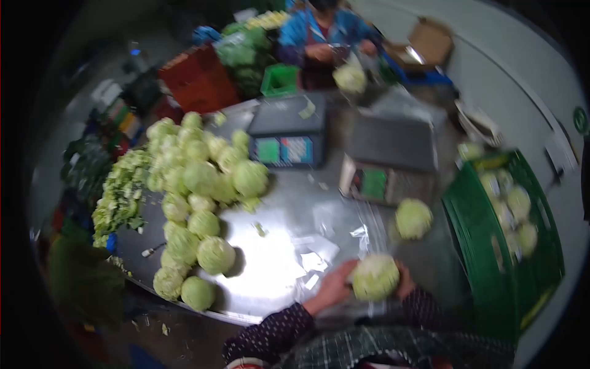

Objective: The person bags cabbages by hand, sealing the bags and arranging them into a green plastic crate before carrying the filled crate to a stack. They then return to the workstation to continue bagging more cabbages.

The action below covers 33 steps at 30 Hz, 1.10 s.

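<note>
At the table's near edge, a pale green cabbage [375,278] is held between my two hands. My left hand [335,286] presses on its left side, with the fingertips partly behind it. On the right side my right hand [405,280] is curved against it, mostly hidden by the cabbage. Another cabbage [413,219] rests on the metal table [264,246] just beyond, up and to the right. Clear plastic pieces [314,261] lie left of my hands. A large pile of cabbages [200,178] covers the table's left part.
Two scales [287,132] [391,147] stand at the table's far side. A green crate [491,246] with wrapped cabbages is at the right. Across the table a person [326,37] in blue handles items near a cabbage [350,78]. Loose leaves [120,197] lie far left.
</note>
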Each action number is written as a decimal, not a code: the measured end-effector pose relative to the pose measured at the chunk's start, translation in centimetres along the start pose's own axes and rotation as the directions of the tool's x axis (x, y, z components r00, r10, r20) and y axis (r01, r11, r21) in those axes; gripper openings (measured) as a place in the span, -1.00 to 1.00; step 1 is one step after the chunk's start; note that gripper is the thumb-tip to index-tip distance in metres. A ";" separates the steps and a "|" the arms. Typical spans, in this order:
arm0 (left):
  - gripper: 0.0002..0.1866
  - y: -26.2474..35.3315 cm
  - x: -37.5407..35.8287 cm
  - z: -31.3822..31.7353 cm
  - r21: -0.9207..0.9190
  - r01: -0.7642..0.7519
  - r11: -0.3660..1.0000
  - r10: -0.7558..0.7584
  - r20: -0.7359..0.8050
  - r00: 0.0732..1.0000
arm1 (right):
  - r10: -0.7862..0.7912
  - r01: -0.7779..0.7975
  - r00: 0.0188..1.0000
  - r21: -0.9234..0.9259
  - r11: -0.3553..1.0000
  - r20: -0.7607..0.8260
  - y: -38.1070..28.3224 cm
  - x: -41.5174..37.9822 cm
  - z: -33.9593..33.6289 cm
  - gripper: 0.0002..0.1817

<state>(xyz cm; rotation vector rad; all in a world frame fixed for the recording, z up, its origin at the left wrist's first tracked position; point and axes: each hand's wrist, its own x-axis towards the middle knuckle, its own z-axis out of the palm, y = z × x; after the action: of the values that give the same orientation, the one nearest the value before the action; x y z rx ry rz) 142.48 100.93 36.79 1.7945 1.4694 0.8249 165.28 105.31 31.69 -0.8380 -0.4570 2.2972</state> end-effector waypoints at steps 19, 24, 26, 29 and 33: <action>-0.41 3.8 -4.0 -0.4 0.429 -0.539 0.725 0.533 0.146 0.833 | -0.736 -0.086 0.356 -0.763 -0.640 0.577 -2.5 -2.4 8.7 -0.46; -0.73 0.4 -7.6 -0.8 0.493 -0.537 0.685 0.391 0.373 0.841 | -0.653 -0.081 0.743 -0.949 -0.306 0.147 -2.5 0.4 5.8 -0.83; -0.75 -0.7 -7.9 -0.1 0.512 -0.535 0.672 0.440 0.306 0.844 | -0.633 -0.064 0.753 -0.937 -0.344 0.181 -2.1 1.5 4.6 -0.81; -0.76 -1.7 -6.8 -0.3 0.517 -0.545 0.661 0.479 0.268 0.836 | -0.567 0.059 0.761 -0.904 -0.423 0.315 -4.0 1.7 5.2 -0.79; -0.85 3.4 -5.1 -8.5 0.354 -0.573 0.739 0.621 -0.030 0.783 | -0.553 0.273 0.717 -0.901 -0.339 0.425 -8.9 -2.5 14.4 -0.87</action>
<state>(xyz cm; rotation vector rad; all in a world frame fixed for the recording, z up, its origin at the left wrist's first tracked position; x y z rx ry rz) 136.66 96.30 44.15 2.5872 1.1515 1.0886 161.15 108.68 47.93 -1.1687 -2.2074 0.5912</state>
